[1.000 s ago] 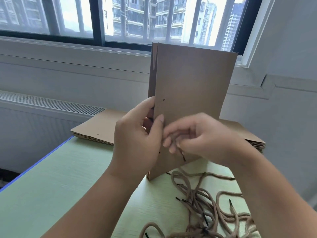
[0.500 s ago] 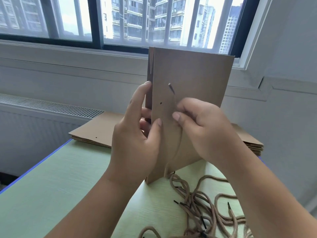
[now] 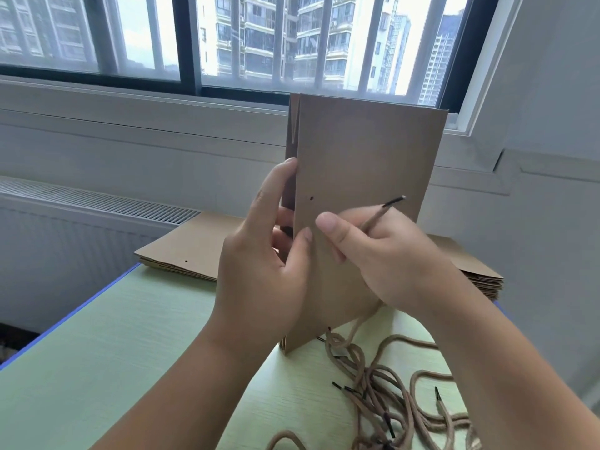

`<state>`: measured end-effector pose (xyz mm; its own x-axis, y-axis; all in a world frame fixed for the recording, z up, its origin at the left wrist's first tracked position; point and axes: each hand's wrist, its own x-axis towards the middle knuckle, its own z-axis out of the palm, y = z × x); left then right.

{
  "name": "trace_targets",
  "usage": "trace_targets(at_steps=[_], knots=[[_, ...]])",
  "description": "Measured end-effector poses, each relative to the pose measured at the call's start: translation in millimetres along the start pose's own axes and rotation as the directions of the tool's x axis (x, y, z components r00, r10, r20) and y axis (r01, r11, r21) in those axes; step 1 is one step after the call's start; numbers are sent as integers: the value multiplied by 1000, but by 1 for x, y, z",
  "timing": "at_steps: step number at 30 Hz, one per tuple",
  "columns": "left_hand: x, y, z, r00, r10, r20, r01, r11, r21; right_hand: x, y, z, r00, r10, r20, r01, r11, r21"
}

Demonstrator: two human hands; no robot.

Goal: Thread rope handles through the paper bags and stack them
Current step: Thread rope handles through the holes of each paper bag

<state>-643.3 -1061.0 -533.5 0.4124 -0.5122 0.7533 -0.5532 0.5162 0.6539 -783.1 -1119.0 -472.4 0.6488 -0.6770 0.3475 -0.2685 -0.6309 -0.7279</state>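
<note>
A flat brown paper bag (image 3: 367, 151) stands on one corner on the green table (image 3: 130, 352), turned on its side. My left hand (image 3: 263, 264) grips its left edge, thumb on the front face and fingers behind. A small punched hole (image 3: 311, 198) shows just right of that edge. My right hand (image 3: 386, 254) pinches a tan rope (image 3: 376, 217) in front of the bag, its black tip (image 3: 394, 201) pointing up and right, away from the hole. The rope's other part runs down below the hand to the table.
A stack of flat brown bags (image 3: 191, 248) lies behind on the table, stretching left and right of the held bag. A tangle of loose tan ropes with black tips (image 3: 389, 391) lies at the front right. The table's blue edge (image 3: 65, 323) runs along the left.
My right hand has shifted right and down, and the rope tip has swung from near the hole to the right. The bag and my left hand stayed about as they were.
</note>
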Motion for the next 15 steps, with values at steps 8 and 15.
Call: trace_targets(at_steps=[8, 15], knots=[[-1, -1, 0, 984, 175, 33, -178, 974, 142, -3, -7, -14, 882, 408, 235, -288, 863, -415], [0, 3, -2, 972, 230, 52, -236, 954, 186, -1, -7, -9, 900, 381, 210, -273, 871, -408]])
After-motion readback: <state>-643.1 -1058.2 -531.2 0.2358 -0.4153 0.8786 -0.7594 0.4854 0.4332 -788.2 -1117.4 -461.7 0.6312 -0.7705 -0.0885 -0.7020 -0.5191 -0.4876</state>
